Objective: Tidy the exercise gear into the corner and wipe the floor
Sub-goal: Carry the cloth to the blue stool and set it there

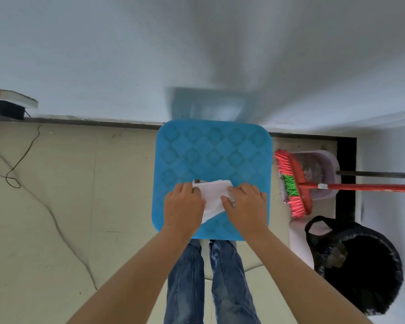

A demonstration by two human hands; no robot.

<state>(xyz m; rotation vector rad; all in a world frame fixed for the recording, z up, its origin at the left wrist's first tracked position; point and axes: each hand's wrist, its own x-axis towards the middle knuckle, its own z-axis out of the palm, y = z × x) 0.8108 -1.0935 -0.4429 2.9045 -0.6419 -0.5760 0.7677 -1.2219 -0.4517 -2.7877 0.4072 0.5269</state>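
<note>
Here both hands, left hand (pixel 182 204) and right hand (pixel 246 202), pinch a white cloth (pixel 214 195) between curled fingers over the blue stool (pixel 213 150); it looks soft, light and floppy, best gathered at its edges.

We see the broom (pixel 295 183) handle run off the right edge, its far end cut away. Our hands cover much of the white cloth (pixel 214 197), and our forearms hide part of the blue stool (pixel 213 155). The wall above smears into blur.
</note>
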